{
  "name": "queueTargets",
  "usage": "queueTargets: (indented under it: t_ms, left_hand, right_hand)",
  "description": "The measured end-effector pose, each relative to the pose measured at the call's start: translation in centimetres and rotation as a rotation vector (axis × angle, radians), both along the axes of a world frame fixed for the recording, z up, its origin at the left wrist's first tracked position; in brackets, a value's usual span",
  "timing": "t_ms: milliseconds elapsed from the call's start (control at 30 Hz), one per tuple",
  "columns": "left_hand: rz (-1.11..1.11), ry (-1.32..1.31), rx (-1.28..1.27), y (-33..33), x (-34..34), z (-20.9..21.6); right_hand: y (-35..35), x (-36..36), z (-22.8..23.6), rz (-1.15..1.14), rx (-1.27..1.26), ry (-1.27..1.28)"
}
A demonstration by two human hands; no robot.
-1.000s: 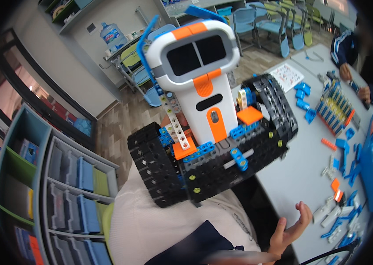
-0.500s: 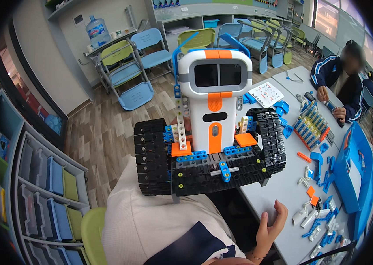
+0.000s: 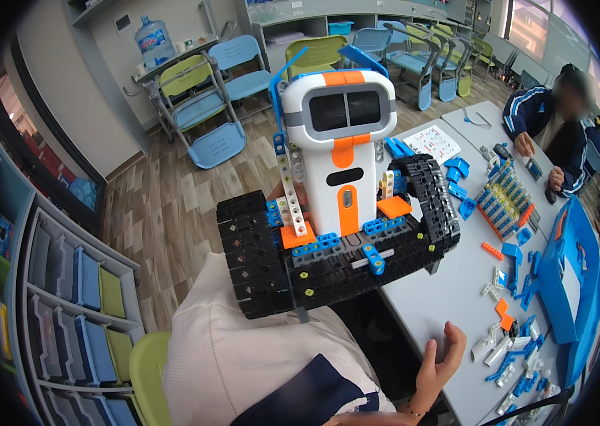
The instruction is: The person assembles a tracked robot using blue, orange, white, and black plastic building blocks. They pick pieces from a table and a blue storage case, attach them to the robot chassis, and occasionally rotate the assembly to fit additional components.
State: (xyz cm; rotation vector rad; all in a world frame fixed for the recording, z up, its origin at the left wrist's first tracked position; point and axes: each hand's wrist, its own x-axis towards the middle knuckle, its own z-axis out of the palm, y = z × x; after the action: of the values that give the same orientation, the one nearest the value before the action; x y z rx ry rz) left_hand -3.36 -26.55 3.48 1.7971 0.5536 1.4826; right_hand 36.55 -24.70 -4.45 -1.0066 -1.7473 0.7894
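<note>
A toy robot [image 3: 328, 184] with a white and orange body, a dark two-pane face and black tracks is held up in front of me, tilted a little. Behind its body, my left hand [image 3: 300, 194] grips it. Only small patches of skin show between the parts, and a cream sleeve [image 3: 243, 355] leads up below the tracks. Black treads [image 3: 254, 273] run along both sides, with blue beams and orange plates at the base. My right hand [image 3: 438, 366] is at the near table edge, empty, thumb and fingers apart.
On the grey table [image 3: 413, 302] lie loose blue, white and orange building pieces [image 3: 516, 355], a printed sheet [image 3: 430, 144], a rack of batteries [image 3: 504, 202] and a blue case [image 3: 566, 284]. A person [image 3: 548, 128] sits across it. Drawers [image 3: 87, 280] stand at left, chairs [image 3: 215, 145] behind.
The toy robot has tilted, its head leaning slightly left and its right track rising. My right hand has barely moved. Across the table, the person's hands have shifted a little.
</note>
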Motion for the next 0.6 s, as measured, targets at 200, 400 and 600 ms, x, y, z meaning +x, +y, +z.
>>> queueTargets:
  t_ms: [200, 400, 600]
  left_hand:
    - [0.133, 0.005, 0.026, 2.1, 1.5, 0.2]
    - [0.631, -0.064, -0.109, 4.1, 6.7, -0.7]
    - [1.068, 0.331, -0.223, 5.3, 12.4, -2.3]
  right_hand:
    - [0.0, 0.2, 0.0, -0.023, -0.07, 0.073]
    - [-0.1, 0.5, 0.8, -0.144, -0.009, 0.29]
    - [-0.8, -0.3, 4.6, -0.129, 0.174, 0.172]
